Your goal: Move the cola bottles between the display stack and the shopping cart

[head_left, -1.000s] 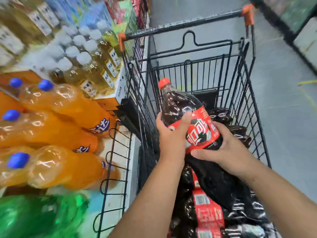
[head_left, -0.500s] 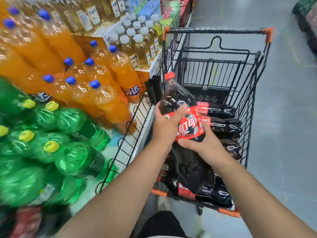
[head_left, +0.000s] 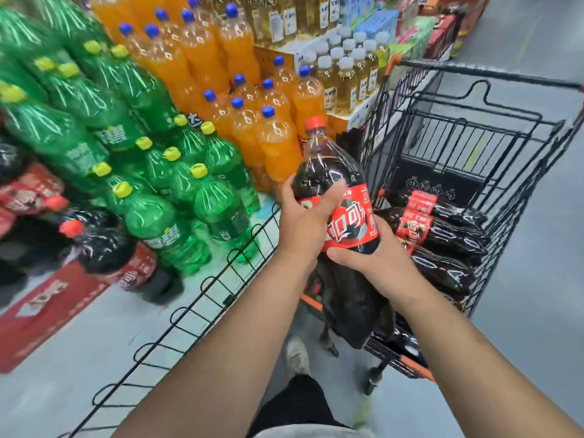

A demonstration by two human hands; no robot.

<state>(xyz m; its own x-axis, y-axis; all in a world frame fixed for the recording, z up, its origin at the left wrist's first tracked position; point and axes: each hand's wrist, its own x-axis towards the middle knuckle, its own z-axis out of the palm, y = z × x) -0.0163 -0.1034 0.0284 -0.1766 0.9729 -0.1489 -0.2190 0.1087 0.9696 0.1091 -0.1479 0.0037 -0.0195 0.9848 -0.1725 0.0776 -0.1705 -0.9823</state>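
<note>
Hands both grip one large cola bottle (head_left: 328,172): the left hand (head_left: 305,226) wraps its shoulder and label top, and the right hand (head_left: 379,263) cups the body just under the red label. It stands nearly upright, cap toward 12 o'clock, over the near end of the shopping cart (head_left: 483,78). More cola bottles (head_left: 452,238) lie in the cart at its 3 o'clock, and the cola display stack (head_left: 98,248) sits at 9 o'clock.
</note>
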